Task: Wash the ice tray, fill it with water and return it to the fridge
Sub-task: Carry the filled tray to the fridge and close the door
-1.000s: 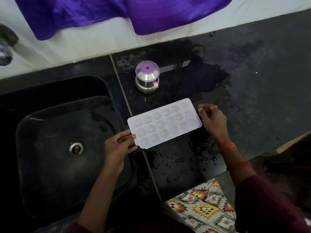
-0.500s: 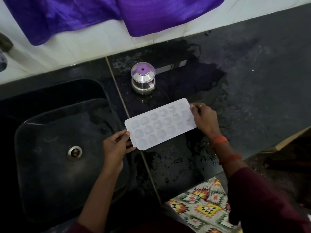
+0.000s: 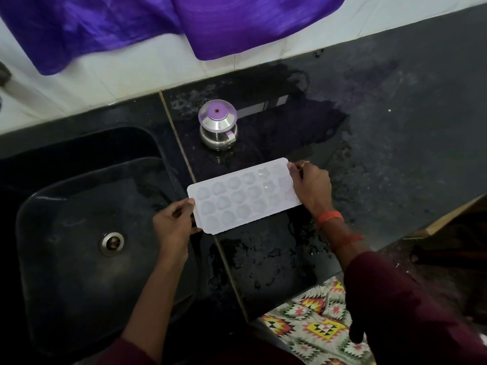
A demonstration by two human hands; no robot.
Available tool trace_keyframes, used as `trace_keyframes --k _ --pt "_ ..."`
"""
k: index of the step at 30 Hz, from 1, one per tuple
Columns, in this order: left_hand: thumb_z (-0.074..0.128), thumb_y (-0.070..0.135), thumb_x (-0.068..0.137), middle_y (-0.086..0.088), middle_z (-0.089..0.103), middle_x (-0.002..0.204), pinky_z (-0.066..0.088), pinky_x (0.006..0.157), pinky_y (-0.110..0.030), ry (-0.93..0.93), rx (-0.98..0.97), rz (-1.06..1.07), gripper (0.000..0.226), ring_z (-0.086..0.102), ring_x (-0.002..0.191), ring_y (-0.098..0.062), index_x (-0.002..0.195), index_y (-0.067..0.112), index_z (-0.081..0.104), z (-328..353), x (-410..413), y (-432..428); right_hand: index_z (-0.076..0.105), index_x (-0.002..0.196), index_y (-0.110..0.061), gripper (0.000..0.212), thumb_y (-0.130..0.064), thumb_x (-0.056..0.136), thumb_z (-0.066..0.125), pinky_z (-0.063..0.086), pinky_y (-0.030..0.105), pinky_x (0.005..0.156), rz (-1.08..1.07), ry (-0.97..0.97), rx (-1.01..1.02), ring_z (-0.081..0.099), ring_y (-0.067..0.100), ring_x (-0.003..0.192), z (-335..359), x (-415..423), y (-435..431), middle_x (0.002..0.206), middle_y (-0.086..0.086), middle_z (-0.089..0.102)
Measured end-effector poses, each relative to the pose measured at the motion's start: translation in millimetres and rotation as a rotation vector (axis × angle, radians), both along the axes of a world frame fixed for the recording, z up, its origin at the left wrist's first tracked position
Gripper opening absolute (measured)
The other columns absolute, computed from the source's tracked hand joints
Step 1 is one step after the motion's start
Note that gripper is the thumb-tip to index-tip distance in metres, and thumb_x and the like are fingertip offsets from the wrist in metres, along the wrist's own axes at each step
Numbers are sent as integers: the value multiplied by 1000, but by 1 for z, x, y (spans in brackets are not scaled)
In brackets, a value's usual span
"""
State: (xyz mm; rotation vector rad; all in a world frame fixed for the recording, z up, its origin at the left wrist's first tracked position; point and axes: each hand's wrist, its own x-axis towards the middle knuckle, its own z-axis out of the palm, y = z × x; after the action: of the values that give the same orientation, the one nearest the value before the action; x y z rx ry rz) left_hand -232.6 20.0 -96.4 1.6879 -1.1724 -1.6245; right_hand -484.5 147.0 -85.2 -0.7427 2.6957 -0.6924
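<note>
While pinched at both short ends, the white ice tray (image 3: 243, 196) lies level at the left edge of the black counter (image 3: 395, 127), beside the sink (image 3: 79, 259); left hand (image 3: 172, 222) grips the sink-side end, right hand (image 3: 311, 187) the other; a steel pot (image 3: 218, 125) stands behind

- Sink (image 3: 66, 259): left side; drain (image 3: 112, 243) in its floor.
- Counter (image 3: 395, 154): right of sink, runs back to wall.
- Lidded vessel (image 3: 218, 127): on counter, nr sink edge, behind ice tray (image 3: 243, 196), apart from it.
- Ice tray: over counter, just right of sink; right end farther back. Contact w/ counter: cannot tell.
- Left hand (image 3: 172, 223): holds tray's left end, over sink rim.
- Right hand (image 3: 312, 187): holds tray's right end.
- Hanging cloth (image 3: 237, 22): on wall, behind sink & counter.
- Water (image 3: 276, 254): on counter, in front of tray.
- Fabric (image 3: 311, 325): in front of counter's near edge.
</note>
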Motion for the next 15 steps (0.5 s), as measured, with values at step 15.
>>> trace_keyframes --k 15 --pt "70 14 91 -8 75 96 58 76 -29 1 -145 107 15 69 81 -14 104 7 75 -2 10 0 73 99 -4 41 -39 104 52 44 29 68 5 10 -130 68 29 79 -5 15 -4 84 14 75"
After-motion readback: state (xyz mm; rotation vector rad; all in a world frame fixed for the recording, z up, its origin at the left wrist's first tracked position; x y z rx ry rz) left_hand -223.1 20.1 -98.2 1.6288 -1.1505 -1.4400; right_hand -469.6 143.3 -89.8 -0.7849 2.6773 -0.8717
